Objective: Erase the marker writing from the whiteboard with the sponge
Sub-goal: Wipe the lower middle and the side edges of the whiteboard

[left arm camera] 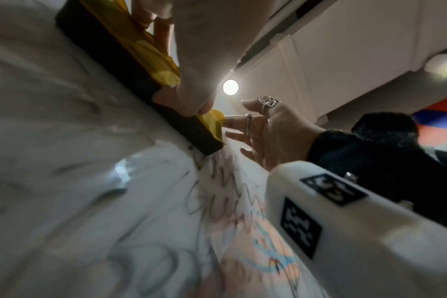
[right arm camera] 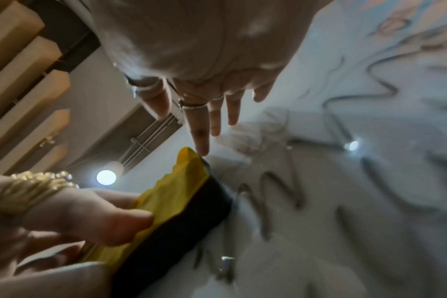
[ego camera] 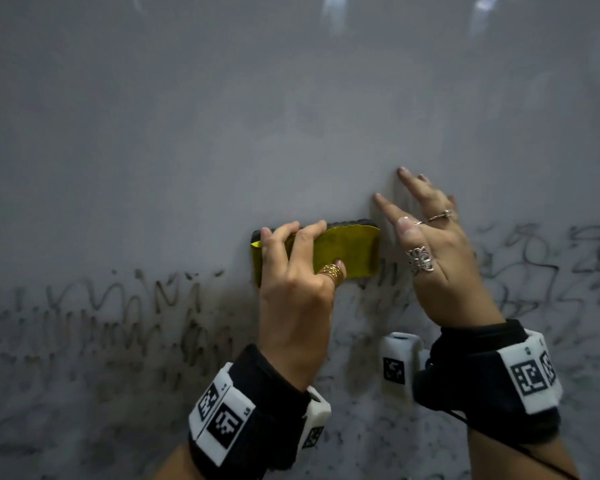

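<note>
A yellow sponge (ego camera: 350, 251) with a dark scrub side lies flat against the whiteboard (ego camera: 291, 98), just above a band of black marker writing (ego camera: 118, 306). My left hand (ego camera: 309, 247) grips it, fingers over the top edge and ringed thumb on the yellow back. In the left wrist view the sponge (left arm camera: 130, 66) has its dark face on the board. My right hand (ego camera: 420, 216) is open beside the sponge's right end, fingers straight and spread, tips at the board. In the right wrist view my right hand's fingertips (right arm camera: 202, 149) nearly touch the sponge (right arm camera: 176, 201) corner.
More scribbled writing (ego camera: 534, 258) runs to the right of my right hand, and smeared marks and specks (ego camera: 395, 427) cover the board's lower part. The upper board is wiped grey with light reflections (ego camera: 333, 15). Ceiling lamps (left arm camera: 230, 87) show behind.
</note>
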The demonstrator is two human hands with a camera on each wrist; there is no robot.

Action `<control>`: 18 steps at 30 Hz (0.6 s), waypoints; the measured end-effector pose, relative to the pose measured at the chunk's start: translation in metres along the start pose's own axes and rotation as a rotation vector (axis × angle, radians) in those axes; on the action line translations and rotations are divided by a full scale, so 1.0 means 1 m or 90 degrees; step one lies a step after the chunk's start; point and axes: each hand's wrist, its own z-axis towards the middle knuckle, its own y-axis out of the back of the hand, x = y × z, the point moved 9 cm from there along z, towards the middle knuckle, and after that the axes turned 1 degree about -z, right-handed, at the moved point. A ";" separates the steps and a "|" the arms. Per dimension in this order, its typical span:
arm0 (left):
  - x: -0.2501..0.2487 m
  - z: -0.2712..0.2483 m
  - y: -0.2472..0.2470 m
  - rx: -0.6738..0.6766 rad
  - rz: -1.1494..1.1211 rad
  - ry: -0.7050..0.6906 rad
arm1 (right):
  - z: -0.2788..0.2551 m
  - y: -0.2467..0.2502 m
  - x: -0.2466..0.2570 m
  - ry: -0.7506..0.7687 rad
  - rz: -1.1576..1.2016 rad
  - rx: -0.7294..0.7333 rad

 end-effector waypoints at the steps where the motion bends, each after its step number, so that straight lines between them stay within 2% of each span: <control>1: -0.003 0.000 -0.002 0.005 0.004 -0.005 | 0.000 0.000 0.001 0.021 -0.008 0.008; 4: -0.006 0.001 0.000 0.014 0.006 -0.033 | -0.007 0.010 0.008 0.136 -0.075 -0.010; 6: -0.005 -0.001 0.003 0.037 0.002 -0.048 | -0.016 0.014 0.010 0.175 -0.081 -0.034; 9: -0.006 -0.004 0.007 0.066 -0.008 -0.106 | -0.028 0.002 0.017 0.195 -0.065 -0.032; 11: -0.002 -0.003 0.013 0.055 -0.058 -0.132 | -0.031 -0.010 0.020 0.199 -0.047 -0.024; 14: 0.008 0.002 0.025 0.050 -0.146 -0.108 | -0.030 -0.018 0.025 0.184 -0.026 -0.023; 18: 0.015 0.008 0.029 0.100 -0.229 -0.065 | -0.031 -0.036 0.040 0.201 -0.027 0.018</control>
